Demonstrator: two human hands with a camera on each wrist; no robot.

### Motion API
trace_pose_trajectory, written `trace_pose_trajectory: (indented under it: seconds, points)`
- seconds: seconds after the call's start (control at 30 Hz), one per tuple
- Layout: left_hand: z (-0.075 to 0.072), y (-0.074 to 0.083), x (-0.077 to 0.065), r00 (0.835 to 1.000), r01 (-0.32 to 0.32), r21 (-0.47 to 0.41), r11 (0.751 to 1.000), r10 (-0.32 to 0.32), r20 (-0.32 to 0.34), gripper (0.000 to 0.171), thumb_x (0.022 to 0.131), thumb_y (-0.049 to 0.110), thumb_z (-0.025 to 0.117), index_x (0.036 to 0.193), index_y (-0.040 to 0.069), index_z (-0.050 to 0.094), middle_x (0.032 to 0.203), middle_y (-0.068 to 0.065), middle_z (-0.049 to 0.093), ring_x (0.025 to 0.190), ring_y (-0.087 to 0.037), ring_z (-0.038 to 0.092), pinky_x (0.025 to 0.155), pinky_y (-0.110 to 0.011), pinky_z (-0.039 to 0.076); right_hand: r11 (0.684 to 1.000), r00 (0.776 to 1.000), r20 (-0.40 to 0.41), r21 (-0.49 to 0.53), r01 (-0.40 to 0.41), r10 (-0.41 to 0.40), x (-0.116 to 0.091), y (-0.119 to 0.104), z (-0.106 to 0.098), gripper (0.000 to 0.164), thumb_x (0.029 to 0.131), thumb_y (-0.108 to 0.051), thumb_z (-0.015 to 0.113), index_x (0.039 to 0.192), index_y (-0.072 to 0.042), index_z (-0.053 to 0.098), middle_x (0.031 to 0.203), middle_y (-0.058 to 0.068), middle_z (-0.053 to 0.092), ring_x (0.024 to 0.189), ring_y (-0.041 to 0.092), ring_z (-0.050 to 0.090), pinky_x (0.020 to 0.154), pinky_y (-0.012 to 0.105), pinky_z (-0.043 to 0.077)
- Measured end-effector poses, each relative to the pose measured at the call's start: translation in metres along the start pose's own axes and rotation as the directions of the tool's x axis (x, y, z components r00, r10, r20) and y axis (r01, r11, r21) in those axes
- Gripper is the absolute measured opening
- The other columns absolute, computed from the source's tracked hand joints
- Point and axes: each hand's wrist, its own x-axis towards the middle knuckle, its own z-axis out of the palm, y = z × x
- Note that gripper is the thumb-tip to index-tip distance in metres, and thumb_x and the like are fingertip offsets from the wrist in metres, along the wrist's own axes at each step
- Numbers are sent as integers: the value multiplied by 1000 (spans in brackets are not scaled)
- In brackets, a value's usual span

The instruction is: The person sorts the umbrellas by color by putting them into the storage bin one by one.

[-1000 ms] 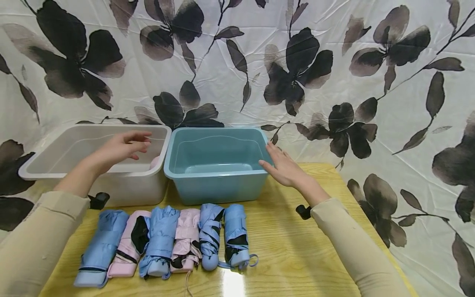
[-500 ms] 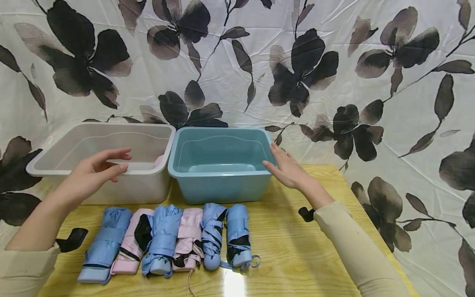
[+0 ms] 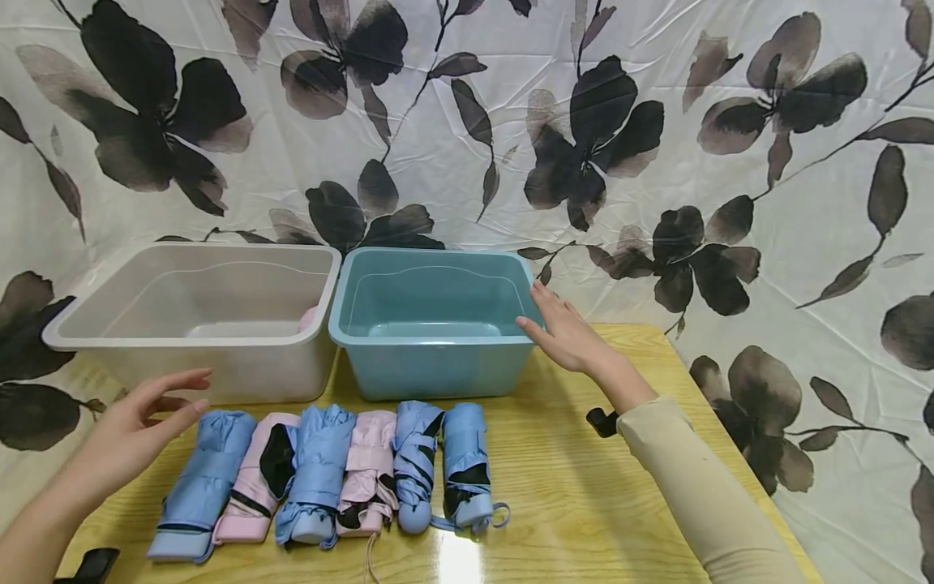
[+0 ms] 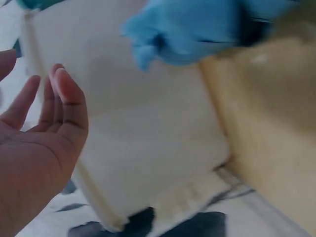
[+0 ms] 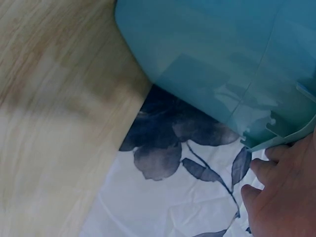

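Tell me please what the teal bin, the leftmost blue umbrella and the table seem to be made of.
Teal bin: probably plastic, smooth, softly shiny, seemingly moulded in one piece.
Leftmost blue umbrella: likely thin, matt fabric, as it wrinkles and folds.
Table: glossy, reflecting light; grain suggests wood, perhaps laminate.

From the person's place at the table (image 3: 569,487), the left tub (image 3: 241,373) stands at eleven o'clock, the right tub (image 3: 438,369) close beside it at twelve, a cloth (image 3: 467,162) behind both. Six umbrellas (image 3: 315,474) lie in a row before them, ten o'clock round to twelve.
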Motion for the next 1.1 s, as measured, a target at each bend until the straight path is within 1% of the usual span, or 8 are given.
trace_pose_trajectory:
  seconds: [0.1, 0.13, 0.23, 0.33, 0.37, 0.5, 0.73, 1.1]
  points:
    - [5, -14, -6, 1000, -8, 52, 999, 8, 3, 48, 103, 17, 67, 144, -4, 54, 129, -14, 56, 95, 20, 45, 68, -14, 47, 1000, 1000, 1, -1, 2, -2, 2, 1, 0, 80, 110, -56, 33, 166, -2, 12, 174, 16, 6, 160, 33, 7, 126, 59, 6]
    - [7, -17, -6, 1000, -13, 69, 998, 13, 8, 48, 102, 16, 69, 142, -5, 55, 129, -20, 56, 98, 13, 51, 68, -16, 47, 1000, 1000, 1, -2, 3, -3, 2, 1, 0, 80, 110, -56, 33, 166, -2, 12, 174, 16, 6, 160, 33, 8, 126, 59, 6]
    - [12, -25, -6, 998, 3, 115, 993, -9, 55, 51, 100, 18, 70, 141, -7, 54, 129, -31, 51, 105, -24, 64, 76, -34, 57, 1000, 1000, 7, -7, -1, 1, 4, 2, -2, 80, 110, -56, 33, 166, -3, 11, 174, 14, 5, 160, 34, 8, 126, 58, 5]
    - [17, -30, -3, 989, 40, 153, 987, -61, 136, 59, 101, 25, 69, 144, -9, 49, 132, -39, 45, 108, -61, 56, 79, -63, 55, 1000, 1000, 13, -8, -4, 4, 5, 3, -2, 80, 110, -57, 32, 167, -4, 10, 175, 13, 4, 160, 34, 8, 127, 56, 4]
    - [19, -31, -2, 984, 54, 168, 984, -81, 160, 62, 101, 27, 69, 145, -9, 47, 133, -41, 43, 109, -63, 56, 79, -69, 53, 1000, 1000, 15, -8, -3, 3, 6, 3, -2, 80, 110, -57, 32, 167, -5, 10, 175, 13, 4, 160, 34, 8, 127, 56, 4]
    - [26, -35, 1, 972, 60, 206, 977, -104, 209, 72, 100, 33, 71, 147, -13, 42, 136, -45, 39, 108, -63, 57, 80, -72, 51, 1000, 1000, 18, -7, 4, -4, 9, 3, -1, 81, 110, -57, 33, 166, -4, 10, 174, 15, 5, 160, 33, 8, 126, 57, 5]
    - [37, -43, 8, 973, 45, 246, 968, -98, 210, 80, 94, 34, 77, 146, -15, 41, 137, -47, 39, 119, -67, 45, 90, -79, 41, 1000, 1000, 12, -19, 0, 0, 9, 4, 1, 82, 110, -57, 33, 166, -2, 11, 174, 16, 5, 160, 34, 7, 126, 58, 5]
    - [41, -50, 9, 979, 49, 174, 984, -82, 187, 75, 89, 26, 82, 144, -9, 45, 136, -45, 40, 119, -65, 44, 91, -79, 39, 1000, 1000, 15, -18, -6, 6, 9, 3, 3, 82, 110, -58, 32, 166, -4, 10, 174, 15, 4, 160, 33, 6, 126, 58, 4]
